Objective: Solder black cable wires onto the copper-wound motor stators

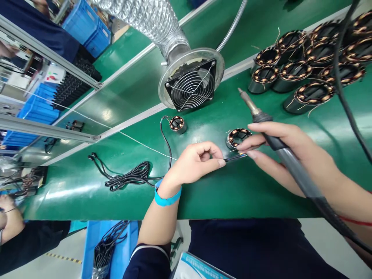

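Note:
My left hand [195,162] pinches the end of a thin black wire [235,157] between thumb and forefinger; a blue band circles its wrist. My right hand [279,152] grips a soldering iron [263,119] whose metal tip points up and away toward the fan, and its fingertips touch the same wire. Just beyond the fingers sits a small stator [238,137] with copper windings on the green table [226,190]. A second small stator [177,124] lies further left, with a black lead running from it.
A fume-extraction fan [192,87] on a flexible silver duct [145,17] stands behind the work spot. Several larger wound stators [308,62] are piled at the far right. A coiled black cable [128,177] lies at left. Another person's arm [10,223] shows at the lower left.

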Available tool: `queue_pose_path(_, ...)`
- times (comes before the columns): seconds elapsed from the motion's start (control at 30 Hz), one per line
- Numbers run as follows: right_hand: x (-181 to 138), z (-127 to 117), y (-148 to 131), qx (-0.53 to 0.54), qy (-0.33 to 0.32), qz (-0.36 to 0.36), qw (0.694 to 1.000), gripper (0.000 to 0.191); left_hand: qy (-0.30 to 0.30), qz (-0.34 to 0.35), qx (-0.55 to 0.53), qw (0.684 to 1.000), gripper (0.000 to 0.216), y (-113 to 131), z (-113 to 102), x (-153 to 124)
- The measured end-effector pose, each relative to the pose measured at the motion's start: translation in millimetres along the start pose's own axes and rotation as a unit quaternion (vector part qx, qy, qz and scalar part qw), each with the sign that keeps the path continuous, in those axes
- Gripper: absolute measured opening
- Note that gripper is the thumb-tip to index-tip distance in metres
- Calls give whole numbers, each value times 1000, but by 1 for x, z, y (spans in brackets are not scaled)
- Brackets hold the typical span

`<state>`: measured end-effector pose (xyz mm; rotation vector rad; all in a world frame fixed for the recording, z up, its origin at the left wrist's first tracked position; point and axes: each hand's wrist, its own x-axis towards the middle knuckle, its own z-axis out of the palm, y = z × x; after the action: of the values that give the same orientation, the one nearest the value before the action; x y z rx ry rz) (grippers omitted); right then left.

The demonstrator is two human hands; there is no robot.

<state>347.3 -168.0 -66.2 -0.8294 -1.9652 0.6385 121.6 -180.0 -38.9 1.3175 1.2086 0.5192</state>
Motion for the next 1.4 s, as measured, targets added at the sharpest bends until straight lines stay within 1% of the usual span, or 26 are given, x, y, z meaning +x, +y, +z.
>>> queue_pose_path(0.13,3,12,-14,97,18,43,994,50,15,20,-60,998,33,0,-2,-3)
queue_pose_path(0.27,5,20,-15,156,44,88,983,45,18,31,-78,996,37,2,-1,-1)
queue_pose_path(0.33,8,22,-13,179,52,100,977,42,16,39,-107,993,40,2,1,1)
queue_pose_path(0.47,12,26,-9,242,24,111,964,41,13,58,-190,980,42,3,7,5)
queue_pose_path(0.57,12,29,-9,269,27,123,955,45,11,62,-181,981,37,2,11,5)
queue_pose_path(0.7,8,31,-12,253,34,134,957,46,3,70,-149,986,38,0,12,5)
queue_pose_path(0.8,7,31,-15,218,36,117,968,44,2,73,-134,988,45,0,10,4)
queue_pose_path(0.87,7,31,-17,193,40,94,976,43,-34,60,-146,987,47,0,8,4)
queue_pose_path(0.93,7,30,-18,170,42,71,982,43,-91,33,-168,981,45,0,6,3)
queue_pose_path(0.97,7,30,-17,161,41,63,984,43,-107,23,-174,979,43,0,6,3)
queue_pose_path(1.0,7,29,-16,152,39,60,986,44,-104,18,-171,980,39,1,6,4)
queue_pose_path(1.03,7,27,-14,140,37,62,988,45,-79,19,-163,983,33,1,8,5)
queue_pose_path(1.13,6,18,-7,64,38,101,992,45,57,45,-118,990,18,-2,14,15)
queue_pose_path(1.2,3,11,-3,-5,60,128,990,45,128,62,-80,987,13,-5,18,25)
queue_pose_path(1.27,-3,5,0,-51,96,139,984,43,163,71,-42,983,11,-8,19,34)
queue_pose_path(1.33,-11,0,2,-68,137,136,979,38,177,79,-10,981,10,-11,19,40)
queue_pose_path(1.4,-19,-1,5,-77,161,114,977,33,187,92,15,978,10,-13,18,43)
